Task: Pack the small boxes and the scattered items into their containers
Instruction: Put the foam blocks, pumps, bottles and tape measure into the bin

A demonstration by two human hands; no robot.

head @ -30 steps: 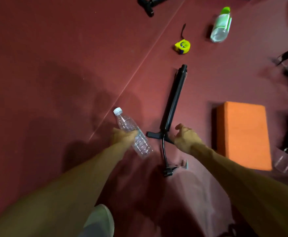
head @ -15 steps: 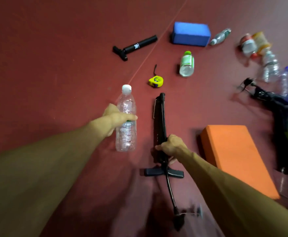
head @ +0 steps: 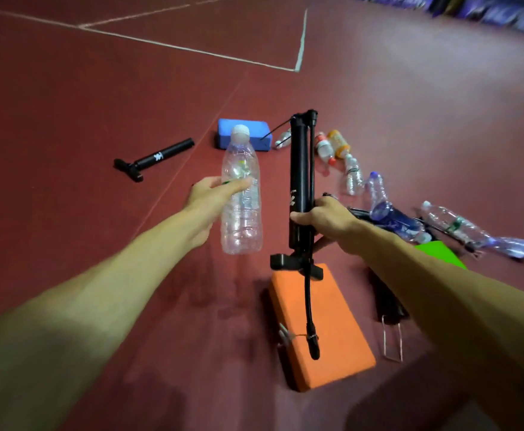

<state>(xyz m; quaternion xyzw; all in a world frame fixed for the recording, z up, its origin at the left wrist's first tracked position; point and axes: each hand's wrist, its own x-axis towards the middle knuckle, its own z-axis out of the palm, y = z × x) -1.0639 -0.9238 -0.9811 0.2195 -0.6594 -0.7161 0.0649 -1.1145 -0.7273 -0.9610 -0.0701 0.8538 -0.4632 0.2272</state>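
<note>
My left hand grips a clear empty plastic bottle with a white cap, held upright above the red floor. My right hand is closed around the barrel of a black hand pump, lifted upright with its T-handle at the bottom and its hose dangling over an orange foam block. A blue foam block lies further away, partly hidden behind the bottle. A second black pump lies on the floor to the left.
Several plastic bottles lie scattered to the right, with a green block and dark gear beside them. A wire clip rests near the orange block. White court lines cross the red floor far ahead.
Both hands have risen from the floor: the bottle went from lying to upright, and the pump was gripped and lifted upright. The view has tilted up and forward.
</note>
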